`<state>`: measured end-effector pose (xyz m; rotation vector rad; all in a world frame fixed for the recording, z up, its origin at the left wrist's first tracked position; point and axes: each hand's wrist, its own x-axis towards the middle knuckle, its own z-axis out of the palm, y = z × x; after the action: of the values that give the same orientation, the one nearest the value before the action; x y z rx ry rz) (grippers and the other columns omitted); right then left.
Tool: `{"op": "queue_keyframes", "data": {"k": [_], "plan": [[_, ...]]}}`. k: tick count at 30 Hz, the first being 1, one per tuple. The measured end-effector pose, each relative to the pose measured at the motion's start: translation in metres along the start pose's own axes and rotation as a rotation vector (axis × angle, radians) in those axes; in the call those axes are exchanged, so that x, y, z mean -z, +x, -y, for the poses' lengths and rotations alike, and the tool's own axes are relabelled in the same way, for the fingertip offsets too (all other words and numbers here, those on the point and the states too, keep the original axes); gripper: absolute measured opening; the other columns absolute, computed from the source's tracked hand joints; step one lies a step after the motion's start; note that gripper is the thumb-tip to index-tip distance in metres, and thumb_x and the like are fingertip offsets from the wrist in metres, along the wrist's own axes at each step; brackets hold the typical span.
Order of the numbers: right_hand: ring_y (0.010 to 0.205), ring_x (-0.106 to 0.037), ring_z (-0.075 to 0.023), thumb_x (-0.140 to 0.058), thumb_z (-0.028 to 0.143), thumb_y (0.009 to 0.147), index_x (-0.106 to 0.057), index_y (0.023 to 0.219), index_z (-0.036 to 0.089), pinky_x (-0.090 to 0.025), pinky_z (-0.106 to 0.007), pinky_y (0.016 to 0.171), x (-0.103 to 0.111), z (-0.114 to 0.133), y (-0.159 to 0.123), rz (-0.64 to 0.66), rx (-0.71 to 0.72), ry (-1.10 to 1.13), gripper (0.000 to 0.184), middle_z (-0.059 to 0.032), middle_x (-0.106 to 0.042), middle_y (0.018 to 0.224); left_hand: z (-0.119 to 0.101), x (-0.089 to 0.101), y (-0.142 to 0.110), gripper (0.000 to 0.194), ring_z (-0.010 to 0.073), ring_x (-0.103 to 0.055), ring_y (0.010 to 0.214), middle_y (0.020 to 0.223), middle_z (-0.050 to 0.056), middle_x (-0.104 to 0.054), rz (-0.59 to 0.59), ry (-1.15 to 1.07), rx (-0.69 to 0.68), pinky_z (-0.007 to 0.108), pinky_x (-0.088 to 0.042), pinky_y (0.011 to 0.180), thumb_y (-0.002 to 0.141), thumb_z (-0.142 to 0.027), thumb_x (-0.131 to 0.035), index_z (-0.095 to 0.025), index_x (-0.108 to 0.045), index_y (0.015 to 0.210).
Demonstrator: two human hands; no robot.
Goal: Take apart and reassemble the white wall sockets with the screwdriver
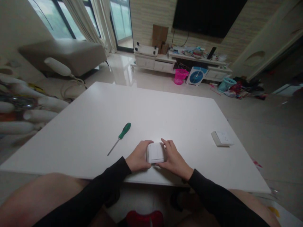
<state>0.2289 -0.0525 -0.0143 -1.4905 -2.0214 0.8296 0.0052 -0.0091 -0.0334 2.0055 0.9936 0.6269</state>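
A white wall switch (pixel 157 152) with a square face is near the front edge of the white table (pixel 151 110). My left hand (pixel 140 156) grips its left side, thumb at the near edge and fingers at the far edge. On the opposite side, my right hand (pixel 174 158) has its fingers curved around the right edge, thumb at the near corner. A screwdriver (pixel 121 135) with a green handle lies to the left, its shaft pointing toward me. Far to the right sits a white wall socket (pixel 222 138) on a box-like base.
Beyond the table stand a low white TV cabinet (pixel 163 65), a pink basket (pixel 180 76), a blue and white fan (pixel 197 76) and a light blue basket (pixel 226 84). A grey bench (pixel 68 55) is at the back left. A red object (pixel 145 218) shows below the table.
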Motion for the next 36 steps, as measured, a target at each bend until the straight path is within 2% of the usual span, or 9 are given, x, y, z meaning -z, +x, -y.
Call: {"op": "queue_keyframes", "data": {"k": [2,5,11,21,24,28,31,33,36], "plan": [[0.131,-0.045,-0.0341,-0.089,0.022,0.065,-0.027,0.154,0.023,-0.043,-0.055,0.113,0.004,0.000,0.001,0.031,0.034,-0.056,0.108,-0.0156,-0.045,0.141,0.004,0.001,0.002,0.089,0.0338,-0.055,0.118,0.127,0.013,-0.054,0.081,-0.016,0.001,0.052,-0.046,0.106,0.052,-0.009,-0.079,-0.016,-0.044,0.133],[0.132,-0.047,-0.0355,-0.089,0.022,0.066,-0.030,0.153,0.020,-0.043,-0.055,0.113,0.007,-0.002,0.001,0.101,0.080,-0.122,0.105,-0.0178,-0.048,0.143,0.005,0.003,0.005,0.085,0.0323,-0.056,0.116,0.125,0.013,-0.054,0.123,-0.015,-0.011,0.050,-0.049,0.104,0.053,-0.006,-0.074,-0.015,-0.045,0.132],[0.128,-0.052,-0.0336,-0.087,0.023,0.069,-0.037,0.148,0.021,-0.047,-0.052,0.109,0.009,-0.005,0.003,0.090,0.159,-0.192,0.093,-0.0163,-0.054,0.140,0.002,0.005,0.004,0.087,0.0321,-0.056,0.120,0.128,0.014,-0.053,0.126,0.011,-0.061,0.050,-0.049,0.106,0.057,-0.006,-0.070,-0.015,-0.041,0.138],[0.127,-0.050,-0.0335,-0.086,0.025,0.071,-0.039,0.145,0.025,-0.047,-0.055,0.109,0.019,0.001,0.007,0.048,0.226,-0.132,0.087,-0.0141,-0.053,0.138,0.008,0.002,0.000,0.109,0.0382,-0.038,0.147,0.156,0.025,-0.036,0.093,0.023,-0.108,0.057,-0.031,0.124,0.067,-0.015,-0.076,-0.012,-0.018,0.159],[0.124,-0.053,-0.0311,-0.081,0.020,0.074,-0.038,0.146,0.027,-0.049,-0.054,0.107,0.028,-0.001,0.010,0.002,0.218,-0.039,0.084,-0.0132,-0.048,0.138,0.007,0.006,0.000,0.114,0.0377,-0.038,0.148,0.159,0.024,-0.034,0.106,0.048,-0.112,0.055,-0.032,0.124,0.066,-0.013,-0.075,-0.014,-0.012,0.161],[0.094,-0.064,-0.0191,-0.074,0.017,0.078,-0.037,0.147,0.030,-0.060,-0.042,0.086,0.043,-0.007,0.015,-0.099,0.107,0.127,0.079,-0.0111,-0.040,0.137,0.004,0.013,0.001,0.119,0.0368,-0.045,0.143,0.156,0.024,-0.037,0.103,0.102,-0.070,0.053,-0.040,0.118,0.067,-0.010,-0.072,-0.015,-0.001,0.162],[0.079,-0.063,-0.0146,-0.075,0.022,0.080,-0.041,0.146,0.030,-0.061,-0.042,0.081,0.058,-0.013,0.020,-0.176,0.054,0.132,0.075,-0.0112,-0.038,0.138,0.004,0.016,0.001,0.116,0.0368,-0.046,0.141,0.154,0.023,-0.039,0.113,0.114,-0.070,0.054,-0.041,0.117,0.067,-0.007,-0.070,-0.016,-0.005,0.162],[0.075,-0.061,-0.0145,-0.073,0.023,0.082,-0.048,0.141,0.027,-0.061,-0.041,0.077,0.068,-0.018,0.024,-0.241,0.049,0.094,0.064,-0.0114,-0.042,0.135,0.005,0.019,0.001,0.113,0.0361,-0.045,0.142,0.153,0.023,-0.040,0.117,0.093,-0.083,0.055,-0.039,0.118,0.067,-0.006,-0.068,-0.017,-0.007,0.161],[0.079,-0.060,-0.0195,-0.062,0.017,0.088,-0.060,0.127,0.023,-0.056,-0.040,0.075,0.080,-0.025,0.028,-0.307,0.088,-0.076,0.040,-0.0101,-0.057,0.117,0.011,0.028,0.002,0.115,0.0364,-0.041,0.144,0.152,0.022,-0.039,0.139,0.061,-0.109,0.056,-0.035,0.120,0.064,-0.007,-0.072,-0.018,-0.011,0.160]]}}
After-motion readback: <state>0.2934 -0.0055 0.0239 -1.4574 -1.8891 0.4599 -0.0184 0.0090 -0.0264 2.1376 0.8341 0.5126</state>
